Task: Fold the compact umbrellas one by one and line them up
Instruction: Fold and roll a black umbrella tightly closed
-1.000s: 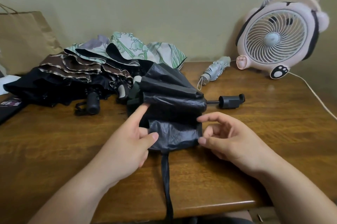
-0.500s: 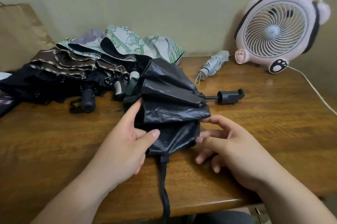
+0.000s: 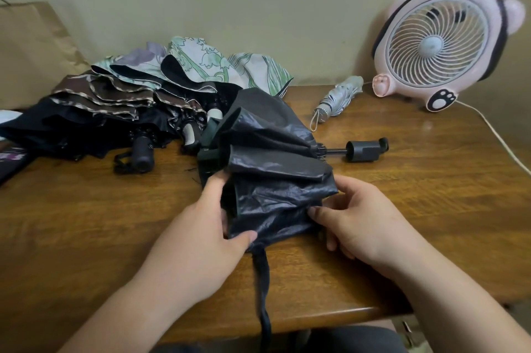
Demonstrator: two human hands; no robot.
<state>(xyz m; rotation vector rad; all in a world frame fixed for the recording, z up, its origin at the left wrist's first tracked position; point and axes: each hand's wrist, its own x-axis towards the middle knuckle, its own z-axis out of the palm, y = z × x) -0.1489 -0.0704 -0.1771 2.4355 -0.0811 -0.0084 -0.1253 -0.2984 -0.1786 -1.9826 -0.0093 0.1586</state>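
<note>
- Gripping the black umbrella (image 3: 273,168) by the left edge of its bunched canopy with the left hand (image 3: 201,237), thumb on top.
- Pinching the canopy's right edge with the right hand (image 3: 365,220).
- Keeping it lying near-centre on the table (image 3: 86,223), handle (image 3: 365,148) pointing right, strap (image 3: 263,281) trailing over the near edge.
- Leaving a pile of unfolded umbrellas (image 3: 129,100) far left, a folded silver umbrella (image 3: 336,100) far right.

The black umbrella (image 3: 273,157) has thin, crinkled cloth with a faint sheen (almost like film); its handle (image 3: 366,148) looks like matt dark plastic. The wooden table (image 3: 86,223) is varnished and glossy. The fan (image 3: 431,46) is smooth pink plastic, the paper bag (image 3: 31,51) matt brown.
</note>
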